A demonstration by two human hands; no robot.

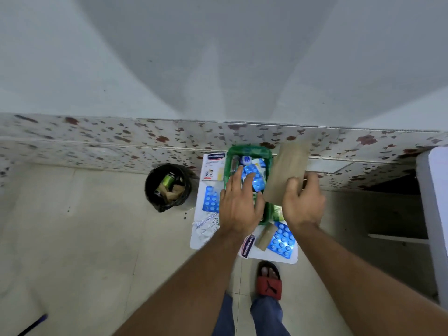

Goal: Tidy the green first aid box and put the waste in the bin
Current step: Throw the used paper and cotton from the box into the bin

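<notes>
The green first aid box sits on a white sheet on the floor by the wall. Blue blister packs and a small white-and-blue item lie inside it. My left hand hovers over the box with fingers spread, tips on the blister packs. My right hand grips the lower end of a flat brown paper piece, held tilted over the box's right side. The black bin stands left of the sheet with brown scraps and a green item inside.
Around the box on the sheet lie a plaster packet, a blue blister pack, foil strips, a brown roll, another blister pack and a plaster strip. My red sandal stands just before the sheet. White furniture is at right.
</notes>
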